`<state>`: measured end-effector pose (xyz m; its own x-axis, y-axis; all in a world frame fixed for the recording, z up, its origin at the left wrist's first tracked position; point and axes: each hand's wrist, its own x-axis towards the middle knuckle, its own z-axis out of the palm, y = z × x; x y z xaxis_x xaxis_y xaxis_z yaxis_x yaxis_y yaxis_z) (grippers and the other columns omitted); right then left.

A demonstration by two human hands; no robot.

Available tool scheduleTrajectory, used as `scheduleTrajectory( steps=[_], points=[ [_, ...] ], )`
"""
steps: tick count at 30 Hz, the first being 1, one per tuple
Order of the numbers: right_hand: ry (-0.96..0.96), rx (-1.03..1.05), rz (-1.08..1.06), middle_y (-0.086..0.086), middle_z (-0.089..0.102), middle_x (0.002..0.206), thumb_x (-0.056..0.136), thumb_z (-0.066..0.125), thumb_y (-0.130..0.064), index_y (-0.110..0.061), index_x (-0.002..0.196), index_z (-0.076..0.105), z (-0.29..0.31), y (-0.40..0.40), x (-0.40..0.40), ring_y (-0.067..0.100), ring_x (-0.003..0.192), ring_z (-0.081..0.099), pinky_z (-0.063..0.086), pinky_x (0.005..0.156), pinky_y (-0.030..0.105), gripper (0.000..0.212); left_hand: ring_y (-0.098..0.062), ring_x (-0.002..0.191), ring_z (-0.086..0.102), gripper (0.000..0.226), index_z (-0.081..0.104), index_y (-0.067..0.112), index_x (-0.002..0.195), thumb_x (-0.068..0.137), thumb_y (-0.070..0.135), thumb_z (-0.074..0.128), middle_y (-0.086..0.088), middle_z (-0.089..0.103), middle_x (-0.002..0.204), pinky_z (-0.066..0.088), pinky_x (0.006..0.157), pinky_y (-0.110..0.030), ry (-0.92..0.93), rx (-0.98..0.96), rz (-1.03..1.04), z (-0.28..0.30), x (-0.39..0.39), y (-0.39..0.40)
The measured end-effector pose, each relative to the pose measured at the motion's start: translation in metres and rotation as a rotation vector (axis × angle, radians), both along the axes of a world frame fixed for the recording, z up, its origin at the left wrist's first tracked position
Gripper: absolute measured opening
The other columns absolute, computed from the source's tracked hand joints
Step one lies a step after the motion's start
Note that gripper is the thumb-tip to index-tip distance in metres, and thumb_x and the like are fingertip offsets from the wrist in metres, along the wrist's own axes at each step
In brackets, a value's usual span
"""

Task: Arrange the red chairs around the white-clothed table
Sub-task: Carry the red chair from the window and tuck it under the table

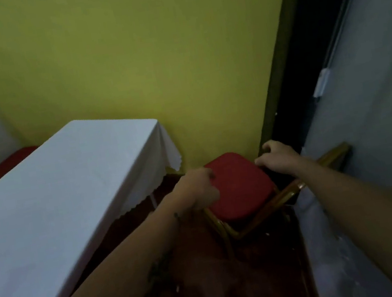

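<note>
A red chair [240, 187] stood beside the yellow wall [150, 65], just right of the white-clothed surface [54, 192]. The left hand [197, 187] gripped its seat edge; the right hand [278, 158] hovered, fingers loosely curled, holding nothing.

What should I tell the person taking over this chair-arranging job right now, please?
Left hand: on the left edge of the red chair seat, grip unclear.
Right hand: open, at the seat's far right corner.
The chair stands by the yellow wall, right of the white-clothed table, apart from it.
Another red chair shows behind the table's far left side.
Left: move the near chair to the table.
</note>
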<state>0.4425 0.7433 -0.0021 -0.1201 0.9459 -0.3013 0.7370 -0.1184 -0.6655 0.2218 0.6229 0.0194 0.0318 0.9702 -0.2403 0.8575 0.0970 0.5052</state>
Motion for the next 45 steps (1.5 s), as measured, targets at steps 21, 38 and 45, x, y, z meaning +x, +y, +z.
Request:
scheduleTrajectory(
  steps=[21, 38, 45],
  points=[
    [0.040, 0.216, -0.627, 0.014, 0.032, 0.145, 0.075, 0.072, -0.016, -0.015, 0.140, 0.031, -0.087, 0.123, 0.171, 0.034, 0.119, 0.047, 0.046, 0.079, 0.039, 0.077, -0.020, 0.081, 0.052, 0.045, 0.058, 0.017, 0.119, 0.080, 0.035, 0.071, -0.008, 0.063, 0.113, 0.044, 0.071, -0.033, 0.117, -0.287, -0.190, -0.108, 0.228, 0.155],
    [0.821, -0.344, -0.803, 0.010, 0.043, 0.095, 0.064, 0.055, -0.004, -0.015, 0.084, 0.047, -0.081, 0.078, 0.113, 0.027, 0.088, 0.047, 0.047, 0.101, 0.054, 0.025, -0.024, 0.081, 0.055, 0.039, 0.061, 0.015, 0.109, 0.077, 0.035, 0.064, -0.002, 0.055, 0.094, 0.049, 0.067, -0.036, 0.127, -0.335, -0.118, -0.108, 0.170, 0.123],
    [0.774, -0.357, -0.648, 0.010, 0.046, 0.088, 0.053, 0.057, -0.007, -0.014, 0.081, 0.044, -0.076, 0.059, 0.082, 0.028, 0.081, 0.051, 0.049, 0.095, 0.054, 0.031, -0.022, 0.083, 0.052, 0.034, 0.061, 0.011, 0.117, 0.085, 0.021, 0.064, -0.007, 0.056, 0.103, 0.045, 0.071, -0.033, 0.106, -0.294, -0.073, -0.108, 0.144, 0.091]
  ],
)
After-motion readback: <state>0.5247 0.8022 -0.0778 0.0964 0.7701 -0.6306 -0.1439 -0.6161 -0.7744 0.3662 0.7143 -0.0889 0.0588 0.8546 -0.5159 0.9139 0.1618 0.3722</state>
